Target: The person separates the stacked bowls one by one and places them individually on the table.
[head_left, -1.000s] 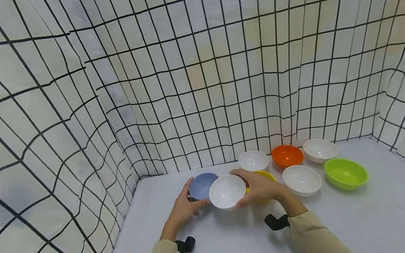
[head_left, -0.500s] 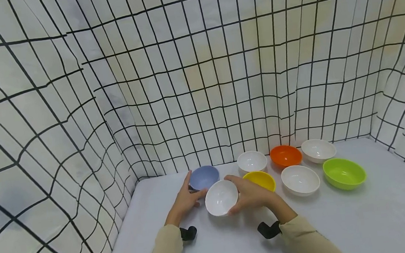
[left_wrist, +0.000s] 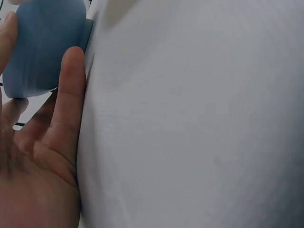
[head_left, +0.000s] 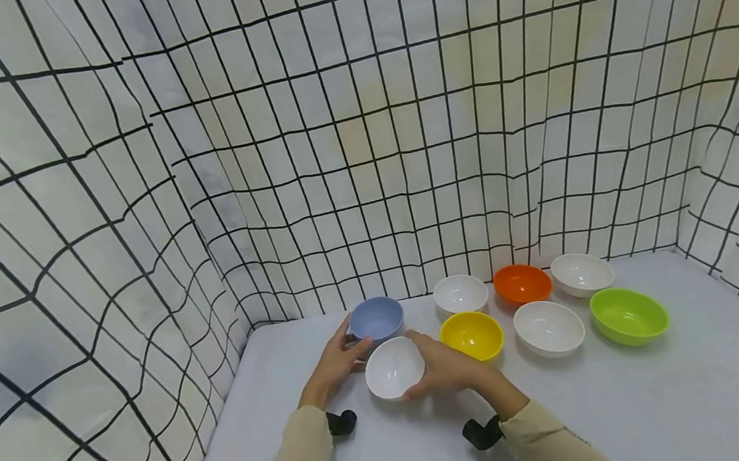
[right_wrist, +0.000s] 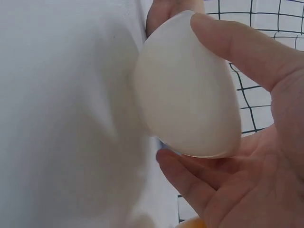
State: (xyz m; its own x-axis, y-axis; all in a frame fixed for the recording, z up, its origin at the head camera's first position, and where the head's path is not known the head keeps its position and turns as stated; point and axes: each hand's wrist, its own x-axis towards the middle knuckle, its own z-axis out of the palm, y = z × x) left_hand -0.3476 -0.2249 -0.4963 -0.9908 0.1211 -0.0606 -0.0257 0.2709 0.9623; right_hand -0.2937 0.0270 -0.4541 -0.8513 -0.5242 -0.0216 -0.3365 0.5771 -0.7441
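Note:
In the head view my right hand (head_left: 449, 367) grips a small white bowl (head_left: 394, 369) by its right side, its opening tilted toward me. The right wrist view shows the thumb (right_wrist: 223, 35) at the rim and the other fingers around the far side of this bowl (right_wrist: 185, 90). Just behind it stands a blue bowl (head_left: 377, 320), held at its left side by my left hand (head_left: 332, 368). Seen from the left wrist, the blue bowl (left_wrist: 45, 42) lies between thumb and fingers, with the little finger (left_wrist: 71, 95) stretched along the tabletop.
Right of my hands stand a yellow bowl (head_left: 472, 337), an orange bowl (head_left: 522, 285), a green bowl (head_left: 629, 317) and white bowls at the back (head_left: 460, 294), front (head_left: 549, 329) and far right (head_left: 582, 274). Black-gridded white sheeting (head_left: 362, 149) rises behind the white table (head_left: 405, 457).
My right hand has brought the white bowl left and toward me, uncovering the yellow bowl. The blue bowl has shifted slightly back and right, with my left hand staying at its side.

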